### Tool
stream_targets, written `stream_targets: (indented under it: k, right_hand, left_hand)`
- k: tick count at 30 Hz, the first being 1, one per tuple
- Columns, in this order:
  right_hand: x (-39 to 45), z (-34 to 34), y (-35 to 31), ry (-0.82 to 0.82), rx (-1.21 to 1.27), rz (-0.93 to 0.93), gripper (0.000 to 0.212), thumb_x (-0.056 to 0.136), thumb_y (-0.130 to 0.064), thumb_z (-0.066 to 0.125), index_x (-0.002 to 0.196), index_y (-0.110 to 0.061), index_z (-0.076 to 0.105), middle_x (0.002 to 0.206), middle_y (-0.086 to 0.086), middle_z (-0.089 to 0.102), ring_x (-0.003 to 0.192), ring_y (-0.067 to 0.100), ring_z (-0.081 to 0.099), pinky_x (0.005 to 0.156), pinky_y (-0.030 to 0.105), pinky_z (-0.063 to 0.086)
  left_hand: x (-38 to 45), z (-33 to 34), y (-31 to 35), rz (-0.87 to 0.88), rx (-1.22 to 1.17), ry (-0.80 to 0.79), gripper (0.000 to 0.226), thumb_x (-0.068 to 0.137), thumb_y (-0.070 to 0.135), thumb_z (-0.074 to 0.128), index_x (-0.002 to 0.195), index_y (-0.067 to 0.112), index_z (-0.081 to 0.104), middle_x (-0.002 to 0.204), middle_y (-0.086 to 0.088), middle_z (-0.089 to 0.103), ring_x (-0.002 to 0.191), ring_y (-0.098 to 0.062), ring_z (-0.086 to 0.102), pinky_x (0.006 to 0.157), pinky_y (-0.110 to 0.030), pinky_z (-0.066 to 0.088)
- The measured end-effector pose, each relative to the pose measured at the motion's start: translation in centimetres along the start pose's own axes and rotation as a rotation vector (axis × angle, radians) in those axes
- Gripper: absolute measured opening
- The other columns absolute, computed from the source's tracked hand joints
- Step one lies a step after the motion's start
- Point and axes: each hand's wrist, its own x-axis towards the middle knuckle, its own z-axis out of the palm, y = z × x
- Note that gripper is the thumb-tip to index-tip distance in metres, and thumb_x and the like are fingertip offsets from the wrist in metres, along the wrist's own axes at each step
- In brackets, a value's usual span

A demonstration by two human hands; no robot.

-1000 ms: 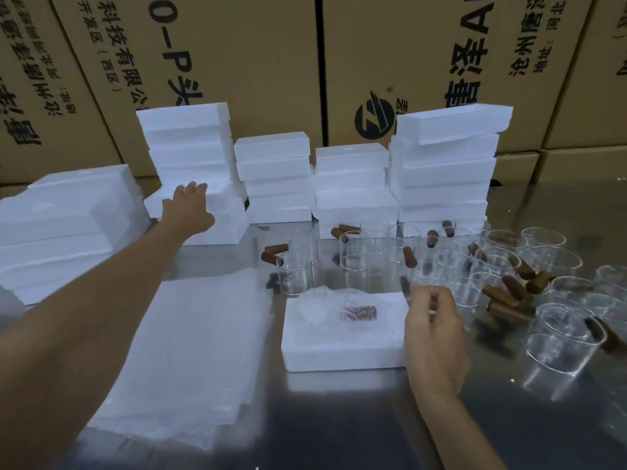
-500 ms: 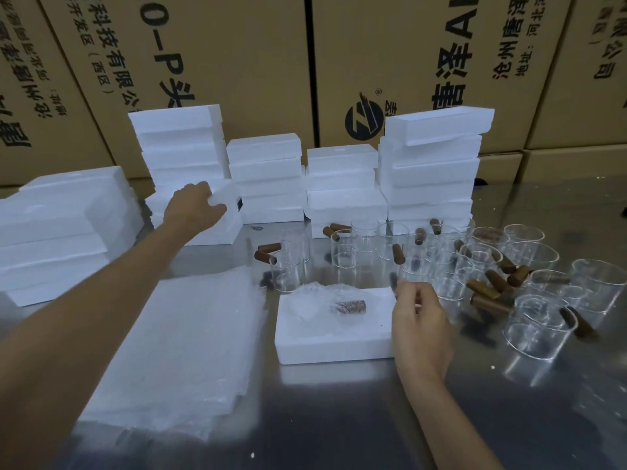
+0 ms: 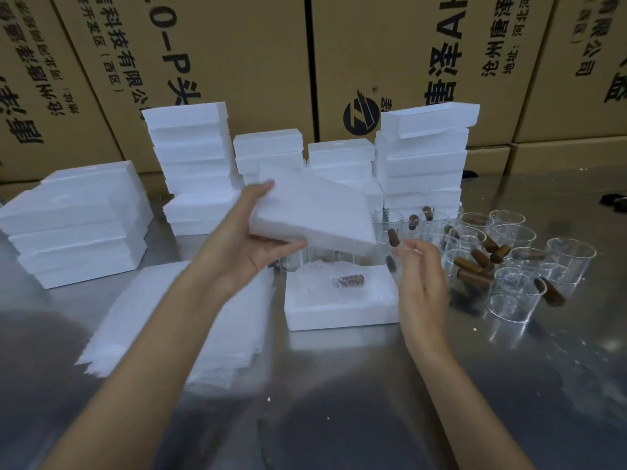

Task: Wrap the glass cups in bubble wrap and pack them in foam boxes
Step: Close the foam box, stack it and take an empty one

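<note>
Foam lid (image 3: 315,212) is gripped at its nine-o'clock end by the left hand (image 3: 251,239), thumb beneath, fingers on top; right hand (image 3: 422,279) hangs loose, empty.

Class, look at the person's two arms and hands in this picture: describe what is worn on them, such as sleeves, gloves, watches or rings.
Both forearms are bare right up to the bottom edge of the frame, so no sleeve shows. The left hand and right hand wear no gloves. No watch, bracelet or ring is visible on either wrist or on the fingers that show. No markings can be made out.
</note>
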Motion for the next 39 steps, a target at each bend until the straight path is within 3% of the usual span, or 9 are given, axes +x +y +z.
stream_targets:
  k: [3,5,9,15,23,26,30,35,39]
  right_hand:
    - [-0.4,-0.3,-0.8,-0.123,0.114,0.039,0.021,0.094,-0.050,0.049,0.110,-0.043,0.061,0.101,-0.040,0.061,0.100,-0.022,0.051,0.075,-0.004,0.035]
    - [-0.4,-0.2,-0.8,-0.162,0.104,0.030,0.016,0.099,-0.043,0.054,0.113,-0.040,0.061,0.105,-0.032,0.063,0.093,-0.027,0.051,0.072,-0.006,0.035]
    - [-0.2,-0.1,-0.5,-0.090,0.016,0.004,0.018,0.095,-0.036,0.061,0.111,-0.028,0.065,0.105,-0.008,0.064,0.092,-0.008,0.056,0.073,0.004,0.039]
    - [0.3,-0.4,0.7,-0.008,-0.092,0.059,0.014,0.089,-0.047,0.059,0.090,-0.033,0.060,0.092,-0.009,0.062,0.101,0.018,0.056,0.086,0.039,0.047]
    - [0.8,-0.6,1.2,-0.111,-0.139,0.286,0.030,0.087,-0.047,0.055,0.092,-0.017,0.056,0.089,-0.007,0.059,0.087,0.014,0.057,0.070,0.033,0.041]
    - [0.9,-1.1,1.4,-0.168,-0.171,0.376,0.035,0.085,-0.058,0.052,0.094,-0.024,0.058,0.095,-0.010,0.060,0.090,0.009,0.056,0.078,0.035,0.044]
    - [0.9,-1.1,1.4,-0.119,-0.115,0.324,0.028,0.086,-0.053,0.057,0.092,-0.027,0.062,0.100,-0.013,0.062,0.091,0.005,0.056,0.074,0.030,0.043]
    - [0.7,-0.6,0.3,-0.082,0.251,0.363,0.025,0.084,-0.045,0.072,0.093,-0.026,0.059,0.102,-0.006,0.066,0.092,0.015,0.061,0.084,0.038,0.047]
    - [-0.2,0.8,-0.4,0.040,0.397,0.395,0.026,0.087,-0.040,0.071,0.099,-0.021,0.057,0.097,-0.002,0.065,0.086,0.015,0.063,0.081,0.039,0.048]
  left_hand:
    - [-0.7,0.5,-2.8,-0.087,-0.147,0.011,0.045,0.092,0.024,0.065,0.132,0.008,0.055,0.124,-0.015,0.068,0.106,-0.034,0.070,0.076,-0.042,0.061]
    - [-0.9,0.2,-3.8,-0.055,-0.092,0.035,0.034,0.094,0.028,0.061,0.126,0.015,0.059,0.120,-0.007,0.069,0.098,-0.024,0.068,0.072,-0.035,0.058]
    - [-1.1,0.0,-4.9,0.019,0.290,0.194,0.020,0.098,0.037,0.053,0.103,0.024,0.066,0.093,0.007,0.069,0.072,-0.009,0.062,0.071,-0.026,0.042]
    - [-1.0,-0.4,-6.8,-0.102,0.513,0.211,0.036,0.099,0.040,0.047,0.123,0.021,0.065,0.121,0.004,0.069,0.116,-0.017,0.062,0.112,-0.038,0.038]
    - [-0.4,-0.5,-7.7,-0.141,0.485,0.215,0.020,0.101,0.022,0.045,0.108,0.023,0.063,0.110,0.000,0.070,0.102,-0.017,0.065,0.097,-0.034,0.048]
    - [-0.6,-0.2,-7.7,-0.152,0.465,0.201,0.019,0.100,0.020,0.045,0.104,0.023,0.063,0.102,0.001,0.071,0.094,-0.017,0.065,0.090,-0.033,0.050]
    - [-1.2,0.1,-8.1,-0.031,0.500,0.177,0.025,0.101,0.020,0.042,0.113,0.030,0.062,0.112,0.009,0.069,0.100,-0.008,0.065,0.079,-0.025,0.050]
    - [-2.0,0.7,-7.2,0.189,0.504,0.162,0.046,0.099,0.044,0.051,0.143,0.046,0.042,0.134,0.028,0.053,0.124,0.002,0.050,0.100,-0.026,0.041]
    - [-2.6,1.8,-6.6,0.258,0.449,0.341,0.088,0.074,0.069,0.068,0.149,0.044,0.028,0.145,0.016,0.038,0.130,-0.010,0.046,0.105,-0.035,0.045]
